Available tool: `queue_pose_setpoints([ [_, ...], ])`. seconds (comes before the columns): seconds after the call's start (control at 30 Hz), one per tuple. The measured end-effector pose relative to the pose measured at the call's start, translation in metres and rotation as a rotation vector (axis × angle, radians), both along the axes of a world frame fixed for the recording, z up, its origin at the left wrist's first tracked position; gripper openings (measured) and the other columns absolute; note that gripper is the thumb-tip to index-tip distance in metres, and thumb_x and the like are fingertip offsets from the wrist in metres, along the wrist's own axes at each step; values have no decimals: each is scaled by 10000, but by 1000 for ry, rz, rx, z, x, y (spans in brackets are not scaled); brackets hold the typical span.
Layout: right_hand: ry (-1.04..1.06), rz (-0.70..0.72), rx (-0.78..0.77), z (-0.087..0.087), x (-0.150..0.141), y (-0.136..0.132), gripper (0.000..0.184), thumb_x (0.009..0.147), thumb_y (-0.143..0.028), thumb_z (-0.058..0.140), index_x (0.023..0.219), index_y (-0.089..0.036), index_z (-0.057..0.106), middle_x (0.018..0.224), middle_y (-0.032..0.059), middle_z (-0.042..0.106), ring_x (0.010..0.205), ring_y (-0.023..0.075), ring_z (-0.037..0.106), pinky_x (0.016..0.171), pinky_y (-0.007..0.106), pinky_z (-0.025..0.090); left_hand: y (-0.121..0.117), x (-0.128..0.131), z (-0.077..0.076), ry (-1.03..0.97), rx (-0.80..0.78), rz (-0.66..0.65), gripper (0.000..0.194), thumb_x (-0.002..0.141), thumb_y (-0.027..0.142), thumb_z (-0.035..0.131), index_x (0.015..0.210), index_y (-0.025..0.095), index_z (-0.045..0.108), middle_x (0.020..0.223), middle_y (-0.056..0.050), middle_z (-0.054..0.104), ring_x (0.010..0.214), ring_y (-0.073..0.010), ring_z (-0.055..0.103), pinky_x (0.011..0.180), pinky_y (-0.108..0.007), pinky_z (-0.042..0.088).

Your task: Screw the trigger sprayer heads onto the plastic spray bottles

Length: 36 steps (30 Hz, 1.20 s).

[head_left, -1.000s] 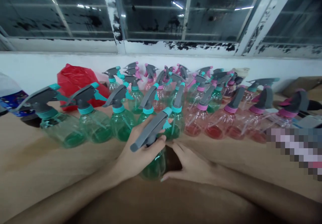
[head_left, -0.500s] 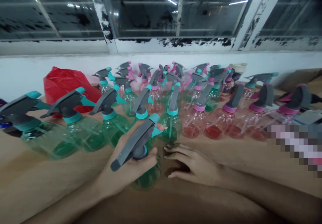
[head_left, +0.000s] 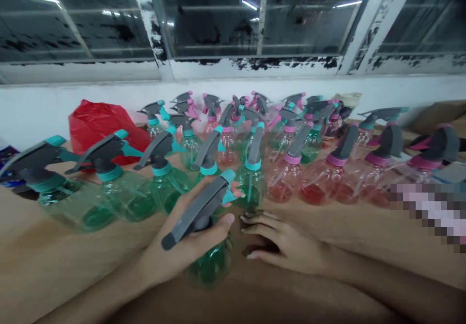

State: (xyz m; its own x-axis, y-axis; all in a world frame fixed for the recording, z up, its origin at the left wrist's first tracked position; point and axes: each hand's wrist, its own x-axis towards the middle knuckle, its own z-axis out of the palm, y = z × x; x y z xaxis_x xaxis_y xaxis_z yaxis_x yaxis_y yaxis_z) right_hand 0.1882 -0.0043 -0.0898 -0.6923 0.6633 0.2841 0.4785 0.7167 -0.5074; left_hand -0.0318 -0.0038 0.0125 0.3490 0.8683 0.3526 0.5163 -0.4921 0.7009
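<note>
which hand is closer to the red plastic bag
Your left. The left hand grips a green spray bottle, in front and to the right of the red plastic bag; the right hand rests farther right.

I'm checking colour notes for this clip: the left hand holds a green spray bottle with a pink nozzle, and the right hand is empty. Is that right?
Not quite: the head view shows a teal nozzle. The left hand does hold the green spray bottle, and the right hand is empty.
</note>
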Motion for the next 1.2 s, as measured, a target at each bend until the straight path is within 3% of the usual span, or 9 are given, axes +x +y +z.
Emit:
queue_pose_setpoints([
  [0.1, 0, -2, 0, -1, 0, 0, 428, 866, -432, 565, 1229, -206, 536, 1273, 70, 573, 1246, 186, 461, 1049, 377, 392, -1, 1, -4, -179, -153, -103, 324, 706, 215, 553, 1006, 331, 597, 1000, 2, 676, 833, -216, 665, 754, -346, 574],
  [0.17, 4, 3, 2, -1, 0, 0, 424, 868, -427, 565, 1230, -209, 535, 1266, 70, 578, 1245, 191, 463, 1053, 385, 386, -2, 2, -4, -175, -171, -117, 380, 692, 169, 529, 1025, 330, 613, 1077, 10, 657, 848, -201, 661, 780, -331, 564],
  [0.43, 0, 11, 18, -2, 1, 1, 410, 879, -423, 551, 1224, -202, 541, 1253, 75, 585, 1236, 193, 471, 1049, 383, 393, -3, 2, 0, -55, -110, -47, 402, 672, 137, 462, 1027, 223, 632, 858, -4, 621, 748, -146, 633, 739, -229, 525],
  [0.87, -24, 20, 60, -5, 3, 1, 424, 895, -428, 522, 1250, -196, 523, 1287, 67, 564, 1261, 188, 442, 1068, 383, 376, -5, 2, -3, -45, -117, -19, 389, 713, 174, 468, 1063, 249, 619, 827, 7, 618, 677, -149, 611, 692, -246, 525],
  [1.2, -110, 1, 115, -3, 3, -3, 438, 932, -396, 459, 1312, -178, 475, 1353, 62, 516, 1311, 186, 376, 1090, 387, 344, -4, 1, -4, -62, -126, -19, 402, 728, 163, 500, 1104, 256, 611, 922, 9, 656, 721, -148, 646, 728, -246, 528],
])
